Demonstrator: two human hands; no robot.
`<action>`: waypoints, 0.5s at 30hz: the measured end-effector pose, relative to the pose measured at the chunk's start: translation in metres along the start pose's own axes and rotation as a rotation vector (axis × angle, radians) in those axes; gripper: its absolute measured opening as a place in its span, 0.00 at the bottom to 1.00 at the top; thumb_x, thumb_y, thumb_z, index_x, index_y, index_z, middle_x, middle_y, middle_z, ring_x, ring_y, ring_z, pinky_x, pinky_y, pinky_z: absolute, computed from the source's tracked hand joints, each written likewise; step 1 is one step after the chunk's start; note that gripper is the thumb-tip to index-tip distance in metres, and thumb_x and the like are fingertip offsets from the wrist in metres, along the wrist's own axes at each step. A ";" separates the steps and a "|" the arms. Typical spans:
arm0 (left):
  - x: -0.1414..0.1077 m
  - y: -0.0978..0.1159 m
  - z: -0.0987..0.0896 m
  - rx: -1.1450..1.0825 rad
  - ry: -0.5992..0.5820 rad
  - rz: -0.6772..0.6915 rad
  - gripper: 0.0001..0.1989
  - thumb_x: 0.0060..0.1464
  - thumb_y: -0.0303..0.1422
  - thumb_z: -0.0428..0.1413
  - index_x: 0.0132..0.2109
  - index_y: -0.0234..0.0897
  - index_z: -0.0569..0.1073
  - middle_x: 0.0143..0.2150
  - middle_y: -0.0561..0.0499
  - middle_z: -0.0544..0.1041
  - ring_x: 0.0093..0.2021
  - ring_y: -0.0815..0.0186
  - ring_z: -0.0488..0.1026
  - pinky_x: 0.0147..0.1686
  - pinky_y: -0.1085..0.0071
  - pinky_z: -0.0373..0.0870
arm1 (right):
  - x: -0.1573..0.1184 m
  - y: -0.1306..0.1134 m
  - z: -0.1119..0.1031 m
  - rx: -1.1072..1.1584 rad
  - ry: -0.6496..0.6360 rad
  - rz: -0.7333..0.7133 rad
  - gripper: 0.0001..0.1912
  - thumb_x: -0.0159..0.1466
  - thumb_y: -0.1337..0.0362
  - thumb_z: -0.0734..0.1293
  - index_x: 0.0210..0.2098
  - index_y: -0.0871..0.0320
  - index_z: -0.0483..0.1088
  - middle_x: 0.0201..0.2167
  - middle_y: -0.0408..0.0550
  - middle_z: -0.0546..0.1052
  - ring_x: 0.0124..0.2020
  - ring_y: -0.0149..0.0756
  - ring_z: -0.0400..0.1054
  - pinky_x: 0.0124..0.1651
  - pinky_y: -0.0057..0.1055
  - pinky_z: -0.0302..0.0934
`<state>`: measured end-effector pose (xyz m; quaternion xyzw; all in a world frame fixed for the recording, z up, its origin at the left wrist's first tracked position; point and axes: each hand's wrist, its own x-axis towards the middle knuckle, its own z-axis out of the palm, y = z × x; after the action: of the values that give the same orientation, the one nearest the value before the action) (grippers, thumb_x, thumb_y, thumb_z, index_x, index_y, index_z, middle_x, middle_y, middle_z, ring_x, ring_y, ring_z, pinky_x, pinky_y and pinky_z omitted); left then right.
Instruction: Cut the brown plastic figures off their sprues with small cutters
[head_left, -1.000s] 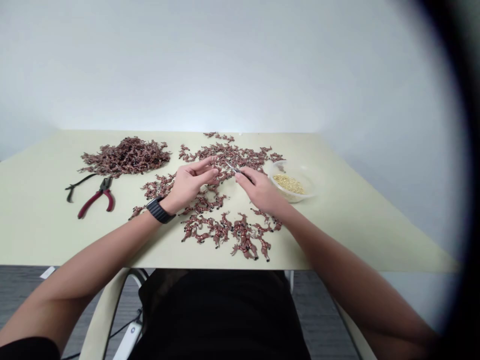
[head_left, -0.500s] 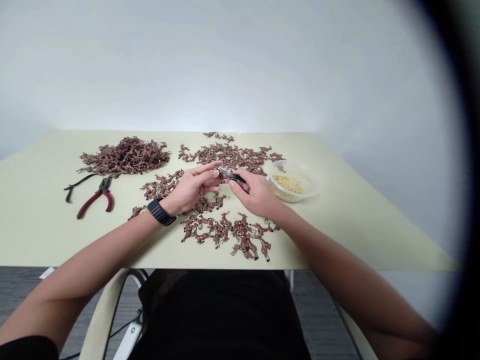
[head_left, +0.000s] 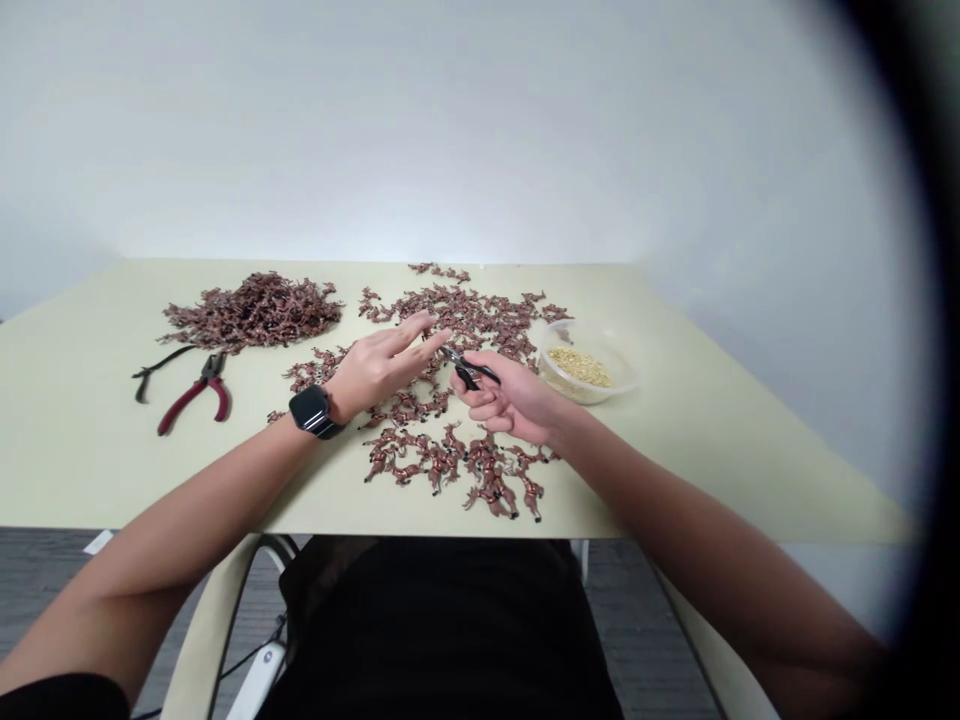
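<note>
Two hands meet above the middle of the counter (head_left: pixel 675 450), over a loose spread of brown animal-shaped figures (head_left: pixel 480 310). The right hand (head_left: pixel 517 400) grips small black-handled pliers (head_left: pixel 466 376), fingers curled beneath and the jaws aimed at the left fingertips. The left hand (head_left: pixel 379 368) has its fingers extended, close to the plier tips; whether it pinches anything small cannot be told, nor can it be seen whether the jaws grip something.

With the tips so near the skin, short, measured movements of the right wrist would probably serve better than a hard squeeze. The left fingers would do well to back the work from the side, clear of the bite of the jaws. Light pressure seems wise, as the figures look thin-limbed and might bend or mark.

More figures lie loosely near the front edge, and a dense heap (head_left: pixel 255 312) sits further left. Low wrists could snag or scatter them, so a slight lift of both forearms would help. The clear bowl (head_left: pixel 616 356) of gold-coloured bits (head_left: pixel 577 367) stands just beyond the right hand; a careless swing of that wrist could tip it. Red-handled pliers (head_left: pixel 178 406) rest well to the left.
</note>
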<state>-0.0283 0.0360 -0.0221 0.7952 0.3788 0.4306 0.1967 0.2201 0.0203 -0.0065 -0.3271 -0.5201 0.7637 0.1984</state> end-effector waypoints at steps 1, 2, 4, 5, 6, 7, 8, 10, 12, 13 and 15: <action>0.000 0.000 0.000 -0.002 0.011 -0.002 0.23 0.55 0.31 0.69 0.57 0.50 0.82 0.65 0.48 0.77 0.65 0.53 0.74 0.70 0.48 0.66 | 0.000 0.000 -0.002 -0.012 0.010 -0.009 0.24 0.71 0.40 0.59 0.35 0.54 0.63 0.25 0.35 0.46 0.23 0.30 0.32 0.21 0.29 0.31; 0.000 0.001 0.002 -0.025 0.045 -0.017 0.23 0.55 0.32 0.68 0.58 0.50 0.82 0.64 0.48 0.78 0.63 0.54 0.75 0.69 0.49 0.68 | 0.000 0.001 -0.003 -0.052 0.050 -0.039 0.24 0.71 0.39 0.58 0.35 0.54 0.64 0.25 0.35 0.47 0.23 0.30 0.34 0.21 0.29 0.32; 0.000 0.007 0.008 -0.139 0.129 -0.093 0.24 0.57 0.36 0.67 0.61 0.48 0.80 0.60 0.47 0.80 0.58 0.56 0.79 0.64 0.50 0.74 | 0.000 0.003 -0.005 -0.233 0.208 -0.167 0.25 0.72 0.39 0.58 0.36 0.54 0.66 0.24 0.37 0.53 0.22 0.30 0.40 0.22 0.29 0.38; 0.000 0.011 0.012 -0.232 0.148 -0.152 0.25 0.58 0.37 0.67 0.62 0.46 0.79 0.59 0.46 0.82 0.56 0.56 0.80 0.61 0.50 0.77 | 0.000 0.004 -0.006 -0.363 0.311 -0.257 0.24 0.72 0.40 0.58 0.37 0.54 0.67 0.25 0.39 0.58 0.23 0.31 0.44 0.23 0.30 0.42; 0.001 0.015 0.016 -0.336 0.160 -0.212 0.27 0.57 0.39 0.68 0.63 0.44 0.79 0.57 0.45 0.83 0.54 0.56 0.81 0.58 0.51 0.79 | 0.000 0.005 -0.006 -0.501 0.411 -0.349 0.23 0.72 0.41 0.59 0.38 0.54 0.68 0.26 0.41 0.62 0.24 0.32 0.50 0.25 0.30 0.46; 0.001 0.018 0.018 -0.435 0.157 -0.273 0.28 0.56 0.40 0.69 0.63 0.42 0.78 0.55 0.44 0.83 0.52 0.56 0.82 0.55 0.51 0.81 | 0.000 0.006 -0.006 -0.632 0.491 -0.430 0.22 0.73 0.42 0.60 0.39 0.54 0.69 0.28 0.42 0.66 0.26 0.33 0.54 0.28 0.31 0.49; 0.001 0.021 0.021 -0.524 0.149 -0.324 0.30 0.55 0.41 0.70 0.63 0.41 0.78 0.54 0.43 0.84 0.51 0.56 0.82 0.53 0.52 0.82 | 0.000 0.007 -0.006 -0.741 0.544 -0.492 0.20 0.73 0.44 0.61 0.41 0.54 0.70 0.29 0.43 0.69 0.27 0.34 0.58 0.30 0.32 0.51; 0.002 0.024 0.023 -0.643 0.129 -0.396 0.32 0.53 0.41 0.71 0.63 0.39 0.78 0.52 0.42 0.84 0.48 0.57 0.83 0.50 0.53 0.84 | -0.001 0.007 -0.005 -0.882 0.574 -0.553 0.18 0.73 0.46 0.61 0.43 0.54 0.70 0.29 0.42 0.70 0.28 0.35 0.61 0.33 0.33 0.53; 0.003 0.025 0.023 -0.697 0.113 -0.433 0.31 0.53 0.40 0.71 0.63 0.40 0.78 0.51 0.42 0.84 0.46 0.58 0.83 0.49 0.55 0.84 | -0.002 0.007 -0.004 -0.947 0.556 -0.572 0.16 0.73 0.49 0.61 0.44 0.55 0.70 0.26 0.41 0.68 0.27 0.35 0.60 0.34 0.33 0.52; 0.003 0.024 0.024 -0.715 0.111 -0.444 0.31 0.53 0.40 0.71 0.63 0.40 0.79 0.51 0.42 0.85 0.45 0.60 0.83 0.49 0.55 0.84 | -0.002 0.007 -0.004 -0.965 0.549 -0.580 0.16 0.73 0.49 0.61 0.44 0.55 0.70 0.26 0.40 0.67 0.27 0.34 0.60 0.34 0.33 0.52; 0.003 0.022 0.024 -0.753 0.107 -0.468 0.30 0.54 0.39 0.70 0.63 0.40 0.79 0.50 0.44 0.85 0.44 0.62 0.82 0.50 0.56 0.83 | -0.002 0.008 -0.004 -0.983 0.540 -0.593 0.15 0.74 0.50 0.61 0.44 0.55 0.70 0.25 0.40 0.65 0.26 0.34 0.59 0.34 0.33 0.51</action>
<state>0.0022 0.0240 -0.0195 0.5375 0.3749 0.5231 0.5449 0.2248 0.0189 -0.0140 -0.4032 -0.8102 0.2388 0.3522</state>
